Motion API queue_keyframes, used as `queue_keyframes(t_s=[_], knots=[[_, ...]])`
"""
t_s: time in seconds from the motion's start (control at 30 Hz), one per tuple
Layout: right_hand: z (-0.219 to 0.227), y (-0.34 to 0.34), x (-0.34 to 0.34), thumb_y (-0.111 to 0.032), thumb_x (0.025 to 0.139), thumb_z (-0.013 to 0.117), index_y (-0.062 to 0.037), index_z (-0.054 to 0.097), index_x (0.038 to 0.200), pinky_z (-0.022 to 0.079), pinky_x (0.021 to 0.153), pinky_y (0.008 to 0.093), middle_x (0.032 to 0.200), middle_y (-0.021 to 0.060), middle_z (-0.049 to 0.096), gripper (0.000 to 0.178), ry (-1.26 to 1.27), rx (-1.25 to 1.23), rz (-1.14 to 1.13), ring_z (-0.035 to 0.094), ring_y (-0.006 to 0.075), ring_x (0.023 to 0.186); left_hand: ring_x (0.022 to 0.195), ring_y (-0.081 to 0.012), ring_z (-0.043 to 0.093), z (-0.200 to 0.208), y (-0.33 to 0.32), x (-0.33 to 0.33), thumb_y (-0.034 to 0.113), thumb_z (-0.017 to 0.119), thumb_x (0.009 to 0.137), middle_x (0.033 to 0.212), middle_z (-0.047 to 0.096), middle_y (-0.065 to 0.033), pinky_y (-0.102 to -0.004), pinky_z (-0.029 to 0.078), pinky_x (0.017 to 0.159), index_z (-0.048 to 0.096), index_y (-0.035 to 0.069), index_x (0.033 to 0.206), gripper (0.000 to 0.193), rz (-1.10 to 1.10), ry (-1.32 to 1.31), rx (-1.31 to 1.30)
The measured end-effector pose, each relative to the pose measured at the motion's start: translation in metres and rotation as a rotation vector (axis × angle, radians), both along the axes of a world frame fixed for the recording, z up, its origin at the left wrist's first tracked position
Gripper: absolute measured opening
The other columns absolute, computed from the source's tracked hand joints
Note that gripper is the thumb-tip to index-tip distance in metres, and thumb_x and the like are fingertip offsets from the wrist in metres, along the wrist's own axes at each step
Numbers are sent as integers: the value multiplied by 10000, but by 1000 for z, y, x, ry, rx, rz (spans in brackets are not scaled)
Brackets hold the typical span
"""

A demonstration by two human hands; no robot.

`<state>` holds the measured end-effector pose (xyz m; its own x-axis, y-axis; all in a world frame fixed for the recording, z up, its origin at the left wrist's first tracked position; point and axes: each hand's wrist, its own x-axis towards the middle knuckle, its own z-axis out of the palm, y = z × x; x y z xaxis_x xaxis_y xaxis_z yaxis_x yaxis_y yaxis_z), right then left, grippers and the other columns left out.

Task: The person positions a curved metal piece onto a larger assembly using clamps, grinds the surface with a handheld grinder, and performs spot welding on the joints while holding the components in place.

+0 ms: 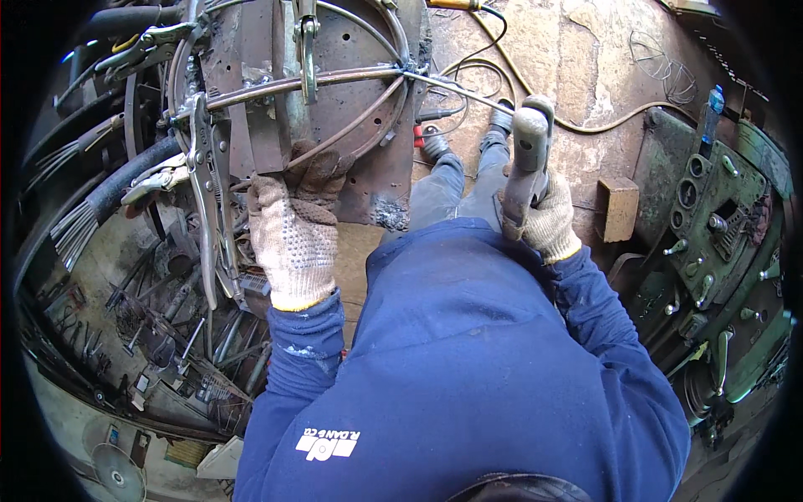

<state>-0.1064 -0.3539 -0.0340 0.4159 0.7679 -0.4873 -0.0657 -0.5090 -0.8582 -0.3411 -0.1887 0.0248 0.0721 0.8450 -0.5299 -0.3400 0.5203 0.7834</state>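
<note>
My left hand [294, 230], in a white dotted work glove with brown-stained fingers, is palm up at the near edge of a rusty metal plate [365, 184]. Its fingers are loosely spread beside a thin curved rod of a bent-rod frame [301, 83]; I cannot tell whether they touch it. My right hand [552, 219], gloved too, is closed around a thick grey metal tool [529, 151] with a rounded, holed end. The tool is raised in front of my right side, apart from the frame. Locking pliers [201, 159] grip the frame's left side, and another clamp [309, 63] sits over its middle.
More locking pliers [155, 46] hang at the upper left. Metal scraps and tools [180, 326] lie lower left. A hose [615, 127] crosses the floor ahead of my feet. On the right stand a rusty box [619, 209] and a green machine [711, 234] with levers.
</note>
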Motion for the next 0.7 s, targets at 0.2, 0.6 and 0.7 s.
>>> queue_keyframes(t_s=[0.2, 0.6, 0.7], knots=[[-7, -7, 0, -156, 730, 829, -11, 631, 1070, 515, 771, 294, 944, 66, 681, 420, 7, 78, -2, 639, 130, 838, 1106, -348, 612, 1, 1, 1, 305, 513, 990, 1245, 591, -183, -523, 508, 947, 483, 76, 1323, 405, -18, 65, 8], [-2, -4, 2, -153, 740, 815, 0, 613, 1084, 516, 781, 296, 960, 75, 674, 427, 10, 68, 16, 640, 139, 845, 1135, -286, 597, -1, -1, -5, 323, 487, 1004, 1261, 587, -136, -465, 482, 1006, 516, 64, 1307, 400, -49, -21, -3], [0, -4, 3, -153, 747, 807, 6, 611, 1087, 517, 785, 298, 963, 80, 677, 423, 2, 41, 36, 644, 144, 847, 1139, -290, 593, -3, -1, -7, 318, 479, 1006, 1263, 582, -143, -467, 479, 1010, 508, 55, 1311, 403, -60, -53, 11]])
